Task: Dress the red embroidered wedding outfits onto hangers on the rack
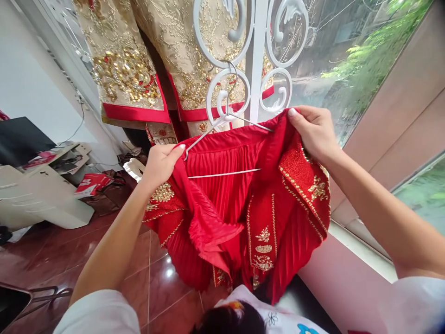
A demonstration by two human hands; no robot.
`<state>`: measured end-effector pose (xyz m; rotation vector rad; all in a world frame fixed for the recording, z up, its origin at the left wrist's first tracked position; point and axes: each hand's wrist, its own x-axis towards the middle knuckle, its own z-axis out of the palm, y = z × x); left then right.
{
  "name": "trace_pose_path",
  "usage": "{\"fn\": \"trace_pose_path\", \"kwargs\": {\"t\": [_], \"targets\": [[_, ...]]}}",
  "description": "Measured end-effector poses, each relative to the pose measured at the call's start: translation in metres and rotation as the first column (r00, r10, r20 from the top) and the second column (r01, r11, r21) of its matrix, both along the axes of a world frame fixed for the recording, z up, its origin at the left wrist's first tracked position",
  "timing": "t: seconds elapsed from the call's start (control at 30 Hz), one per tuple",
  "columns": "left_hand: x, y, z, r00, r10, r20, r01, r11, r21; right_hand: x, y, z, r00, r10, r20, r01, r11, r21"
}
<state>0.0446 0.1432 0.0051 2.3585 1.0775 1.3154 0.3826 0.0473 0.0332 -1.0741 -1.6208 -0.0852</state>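
A red pleated skirt (222, 162) with gold embroidery hangs spread open between my hands. My left hand (160, 163) pinches its waistband at the left end, thumb on top. At the right end of the waistband, my right hand (314, 130) grips the cloth, thumb toward me. A thin wire hanger (225, 174) lies inside the skirt opening, its lower bar crossing in front of the pleats. The hanger's hook rises by a white scrolled metal frame (256, 55); whether it is hooked there I cannot tell. Embroidered red panels (263, 236) hang below the waistband.
Gold-beaded cream garments (134, 69) with red hems hang behind the frame. A glass window (333, 69) stands on the right. To the left are a cluttered white desk (45, 195) and red floor tiles (163, 287). Below me, a person's dark hair (232, 320) and patterned top show.
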Motion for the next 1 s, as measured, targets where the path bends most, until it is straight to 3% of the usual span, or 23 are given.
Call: {"fn": "trace_pose_path", "kwargs": {"t": [0.07,0.13,0.23,0.3,0.33,0.4,0.47,0.5,0.53,0.6,0.7,0.73,0.77,0.83,0.9,0.93,1.0], "targets": [[-0.004,-0.003,0.004,0.996,0.011,-0.084,-0.014,0.999,-0.036,0.002,-0.002,-0.004,0.981,0.014,0.192,0.001,0.997,-0.074],[-0.004,-0.007,0.009,0.979,0.056,-0.196,-0.064,0.997,-0.034,0.000,-0.005,-0.009,0.926,-0.040,0.374,0.083,0.991,-0.100],[0.005,-0.018,0.010,0.954,0.148,-0.262,-0.146,0.989,0.025,-0.011,-0.016,-0.020,0.832,-0.232,0.504,0.276,0.961,-0.013],[0.016,-0.034,0.001,0.947,0.249,-0.204,-0.222,0.964,0.147,-0.027,-0.031,-0.034,0.790,-0.377,0.484,0.378,0.920,0.098],[0.023,-0.045,-0.009,0.935,0.329,-0.136,-0.293,0.928,0.228,-0.037,-0.041,-0.046,0.774,-0.447,0.448,0.421,0.892,0.163],[0.038,-0.073,-0.038,0.858,0.510,0.061,-0.497,0.794,0.351,-0.058,-0.061,-0.077,0.748,-0.567,0.344,0.490,0.822,0.289],[0.050,-0.099,-0.077,0.746,0.636,0.197,-0.662,0.677,0.323,-0.078,-0.076,-0.115,0.747,-0.615,0.253,0.508,0.773,0.379],[0.053,-0.109,-0.098,0.705,0.681,0.198,-0.706,0.651,0.278,-0.085,-0.080,-0.134,0.756,-0.618,0.216,0.519,0.767,0.377],[0.055,-0.117,-0.119,0.675,0.716,0.178,-0.737,0.639,0.222,-0.091,-0.080,-0.151,0.755,-0.631,0.177,0.563,0.763,0.317],[0.051,-0.124,-0.154,0.673,0.733,0.096,-0.739,0.671,0.063,-0.095,-0.073,-0.174,0.702,-0.703,0.119,0.696,0.711,0.094],[0.030,-0.125,-0.183,0.760,0.650,0.004,-0.634,0.742,-0.217,-0.089,-0.051,-0.182,0.588,-0.799,0.126,0.799,0.549,-0.245],[0.022,-0.125,-0.187,0.791,0.611,0.009,-0.584,0.760,-0.283,-0.086,-0.044,-0.179,0.594,-0.795,0.122,0.786,0.542,-0.297],[0.015,-0.127,-0.188,0.821,0.570,0.032,-0.530,0.782,-0.328,-0.084,-0.040,-0.176,0.631,-0.770,0.094,0.753,0.578,-0.315],[0.008,-0.137,-0.186,0.865,0.484,0.130,-0.414,0.837,-0.357,-0.081,-0.039,-0.169,0.768,-0.640,-0.038,0.607,0.745,-0.278],[0.011,-0.153,-0.179,0.882,0.402,0.248,-0.304,0.885,-0.354,-0.085,-0.049,-0.165,0.871,-0.407,-0.275,0.351,0.907,-0.233],[0.017,-0.161,-0.173,0.880,0.367,0.301,-0.258,0.902,-0.346,-0.090,-0.057,-0.165,0.864,-0.280,-0.418,0.203,0.954,-0.220],[0.033,-0.172,-0.161,0.873,0.295,0.389,-0.171,0.931,-0.323,-0.101,-0.069,-0.169,0.752,-0.080,-0.655,-0.089,0.971,-0.221]]}}
